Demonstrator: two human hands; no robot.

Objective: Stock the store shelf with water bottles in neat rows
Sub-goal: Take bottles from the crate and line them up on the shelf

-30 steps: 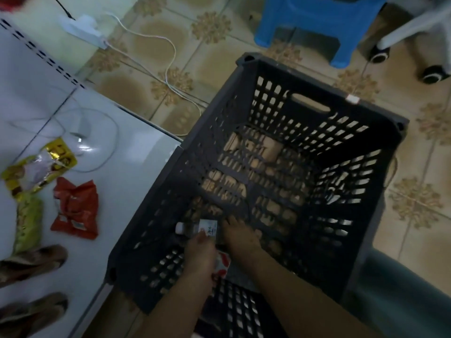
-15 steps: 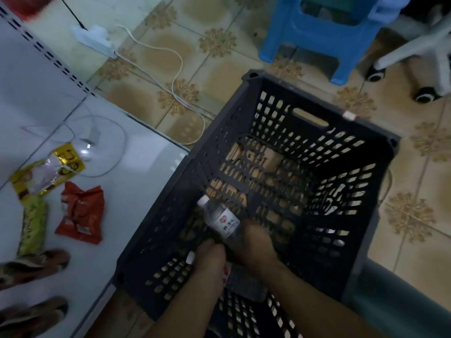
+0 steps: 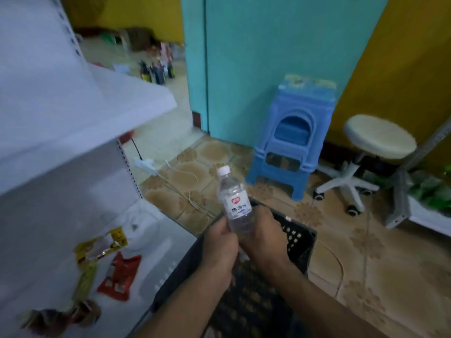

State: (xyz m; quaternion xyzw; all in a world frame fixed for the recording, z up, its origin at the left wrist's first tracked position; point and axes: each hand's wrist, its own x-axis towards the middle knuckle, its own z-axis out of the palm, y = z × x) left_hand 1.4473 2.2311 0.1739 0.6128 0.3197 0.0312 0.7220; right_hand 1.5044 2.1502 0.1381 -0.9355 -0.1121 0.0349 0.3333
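A clear water bottle (image 3: 234,199) with a white cap and white label stands nearly upright above the dark plastic crate (image 3: 299,242). My right hand (image 3: 262,236) grips its lower body. My left hand (image 3: 220,242) is curled against the bottle's left side; whether it holds a second bottle is hidden. The white store shelf (image 3: 156,242) lies to the left, its lower board level with my hands. An upper shelf board (image 3: 97,103) juts out above it.
Snack packets, yellow (image 3: 100,245) and red (image 3: 120,274), lie on the lower shelf board. A blue plastic stool (image 3: 292,142) and a white swivel stool (image 3: 375,145) stand behind the crate. A white power strip (image 3: 146,164) with cables lies on the tiled floor.
Both hands have lifted the bottle out of the crate to above its rim. The camera has tilted up from the crate floor to the room.
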